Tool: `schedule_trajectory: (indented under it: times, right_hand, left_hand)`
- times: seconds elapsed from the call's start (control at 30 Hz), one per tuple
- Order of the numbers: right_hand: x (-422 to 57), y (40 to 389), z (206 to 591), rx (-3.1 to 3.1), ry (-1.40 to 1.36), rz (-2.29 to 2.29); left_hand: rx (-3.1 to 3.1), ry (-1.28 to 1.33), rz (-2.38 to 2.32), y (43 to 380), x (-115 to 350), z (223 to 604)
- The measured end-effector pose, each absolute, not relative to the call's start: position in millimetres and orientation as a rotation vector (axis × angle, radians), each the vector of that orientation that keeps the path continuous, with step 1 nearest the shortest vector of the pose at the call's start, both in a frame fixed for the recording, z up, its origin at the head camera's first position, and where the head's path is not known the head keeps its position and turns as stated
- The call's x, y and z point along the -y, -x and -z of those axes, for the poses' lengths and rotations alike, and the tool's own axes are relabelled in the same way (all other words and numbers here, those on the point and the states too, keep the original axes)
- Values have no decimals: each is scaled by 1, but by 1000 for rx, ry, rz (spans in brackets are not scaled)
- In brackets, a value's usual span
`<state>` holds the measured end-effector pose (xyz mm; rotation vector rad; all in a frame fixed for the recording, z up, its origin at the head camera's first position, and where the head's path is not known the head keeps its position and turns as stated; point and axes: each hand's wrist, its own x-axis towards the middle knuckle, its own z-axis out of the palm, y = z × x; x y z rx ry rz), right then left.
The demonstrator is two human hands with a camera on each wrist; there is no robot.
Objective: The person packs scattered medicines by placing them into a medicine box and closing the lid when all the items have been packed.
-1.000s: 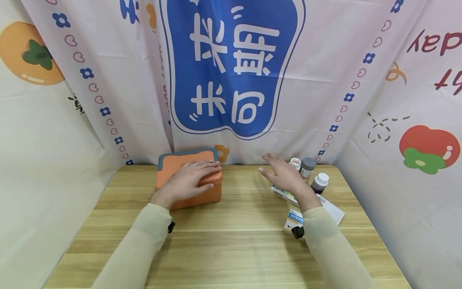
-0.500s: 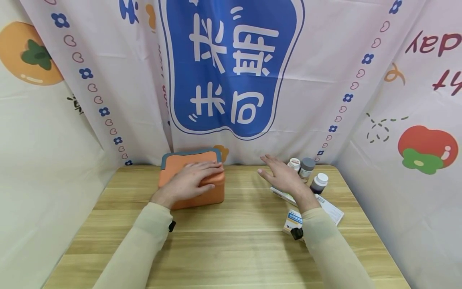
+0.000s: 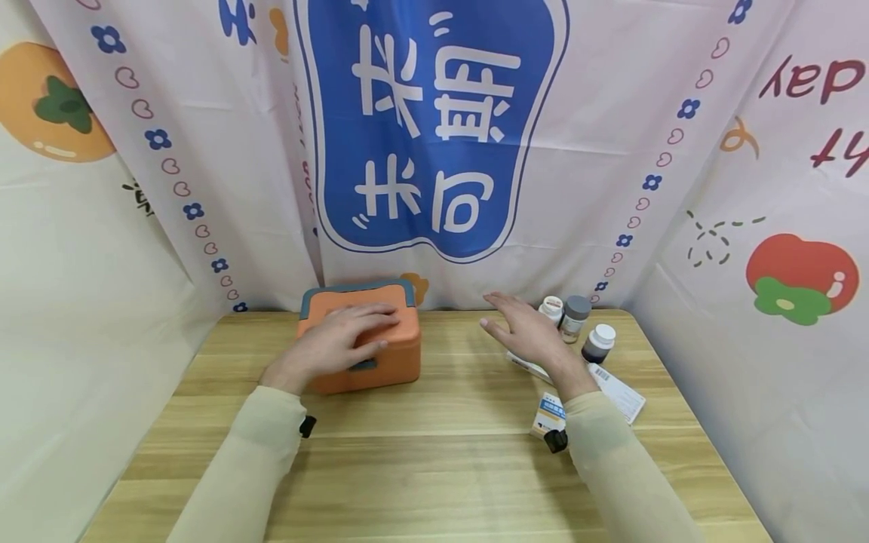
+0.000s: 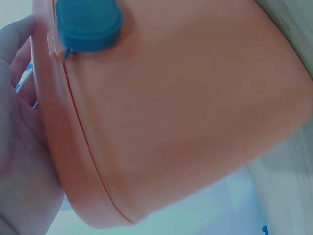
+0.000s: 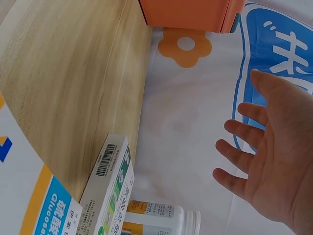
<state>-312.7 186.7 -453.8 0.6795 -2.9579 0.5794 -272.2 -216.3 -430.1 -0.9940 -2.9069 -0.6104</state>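
An orange lidded box (image 3: 403, 358) with a blue-grey handle stands at the back left of the table. Over its lid lies my left hand (image 3: 333, 339), fingers extended. The left wrist view shows that hand (image 4: 22, 142) along the lid's edge, beside the blue latch (image 4: 89, 27). My right hand (image 3: 532, 332) is held with its fingers spread and grips nothing. Around and below it are a flat medicine box (image 3: 529, 366), a white-capped bottle (image 3: 552, 308) and a grey-capped bottle (image 3: 575, 317). In the right wrist view, the right palm (image 5: 279, 161) is bare.
At the right are a dark bottle with a white cap (image 3: 600, 343), a white carton (image 3: 619, 394) and a blue-and-white medicine box (image 3: 548, 415), partly behind the right wrist. A printed curtain (image 3: 434, 279) hangs behind the wooden table (image 3: 434, 483).
The orange box shifted slightly right early on. My left hand then drew back leftward over the lid, uncovering the front latch. The right hand has barely moved.
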Motion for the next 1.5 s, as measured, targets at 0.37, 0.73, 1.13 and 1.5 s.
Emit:
schedule_trajectory:
  times: [0.37,0.73,1.13,1.5]
  right_hand:
    - [-179,310,455,2910,-676,-646]
    - [-177,309,459,2923,-666,-682]
    - [-177,307,462,2913,-651,-681]
    - [-179,307,465,2898,-666,-692]
  left_hand:
    - [2959,845,655,270,238,432]
    - [2939,631,743,263,257,428]
    - [2793,274,982,262,281,441]
    - [2743,42,1290,265,293,456]
